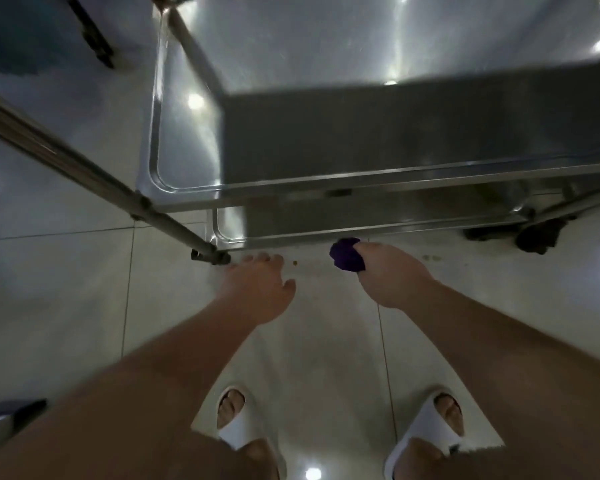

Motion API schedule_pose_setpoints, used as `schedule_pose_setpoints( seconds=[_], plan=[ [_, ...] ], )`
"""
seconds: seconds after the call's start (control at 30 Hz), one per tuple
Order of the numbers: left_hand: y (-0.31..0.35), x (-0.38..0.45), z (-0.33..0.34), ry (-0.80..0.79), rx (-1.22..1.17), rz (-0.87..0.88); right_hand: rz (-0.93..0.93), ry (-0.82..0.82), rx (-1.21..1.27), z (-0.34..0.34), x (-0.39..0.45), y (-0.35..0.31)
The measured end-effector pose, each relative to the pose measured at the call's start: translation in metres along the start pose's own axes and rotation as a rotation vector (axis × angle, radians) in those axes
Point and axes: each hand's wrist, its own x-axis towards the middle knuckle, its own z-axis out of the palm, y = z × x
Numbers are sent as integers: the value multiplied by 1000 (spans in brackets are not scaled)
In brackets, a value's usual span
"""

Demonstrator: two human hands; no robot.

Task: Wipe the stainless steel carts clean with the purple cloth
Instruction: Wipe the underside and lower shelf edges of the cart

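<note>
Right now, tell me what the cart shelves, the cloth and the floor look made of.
Cart shelves: polished stainless steel, mirroring ceiling lights.
Purple cloth, bunched in the right hand: soft fabric, probably microfibre.
Floor: glossy pale tiles, likely ceramic, with grout lines.

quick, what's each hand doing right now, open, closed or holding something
Left hand: open, fingers relaxed, holding nothing.
Right hand: closed around the bunched purple cloth, at the front edge of the cart's lower shelf.
</note>
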Motion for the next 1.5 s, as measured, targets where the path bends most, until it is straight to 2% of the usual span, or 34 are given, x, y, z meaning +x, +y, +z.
schedule_pose_setpoints(
  seconds=[0.23,0.37,0.7,0.87,0.97,1.1,1.2,1.3,1.37,1.5],
  plan=[
    [-34,110,52,168,137,35,-147,159,-37,39,110,3],
    [-59,147,71,263,171,32,-279,316,-3,55,153,-4],
    [-121,131,107,328,65,69,-490,404,110,80,208,-75],
    [-169,119,145,362,-72,64,-492,492,76,87,239,-117],
    [-203,116,164,340,-121,32,-485,470,52,88,257,-146],
    [-242,121,171,297,-396,-164,-466,385,66,95,277,-184],
    [-254,127,158,378,-630,-250,-452,397,110,108,294,-212],
    [-243,136,143,545,-898,-92,-490,209,124,134,305,-225],
    [-229,145,137,626,-1082,45,-546,79,-14,158,307,-222],
    [-207,163,131,732,-1398,241,-715,120,-188,179,302,-188]
  ],
)
